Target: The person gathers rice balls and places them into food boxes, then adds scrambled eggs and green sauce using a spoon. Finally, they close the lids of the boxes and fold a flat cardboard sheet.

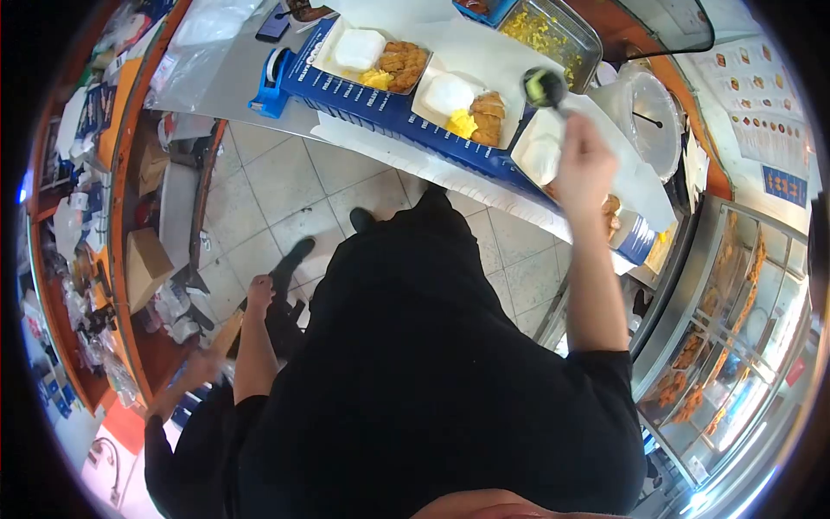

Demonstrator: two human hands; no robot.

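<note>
My right hand (586, 169) is closed around the handle of a dark serving spoon (543, 86), with green food in its bowl. It hangs over the row of blue-and-white takeaway boxes (393, 104). White rice mounds (449, 92), browned fried cutlet pieces (488, 118) and yellow food (462, 124) fill them. My wrist and forearm cover part of the box at the right. Down at my side, away from the counter, my left hand (259, 292) is loosely curled, and nothing shows in it.
Behind the boxes are a metal tray (595, 39) of chopped yellow food and a white tub (661, 143). A blue tape dispenser (272, 85) stands at the boxes' left end. Another person's arm (194, 370) is at lower left, near cluttered shelves. A glass food cabinet (722, 329) stands right.
</note>
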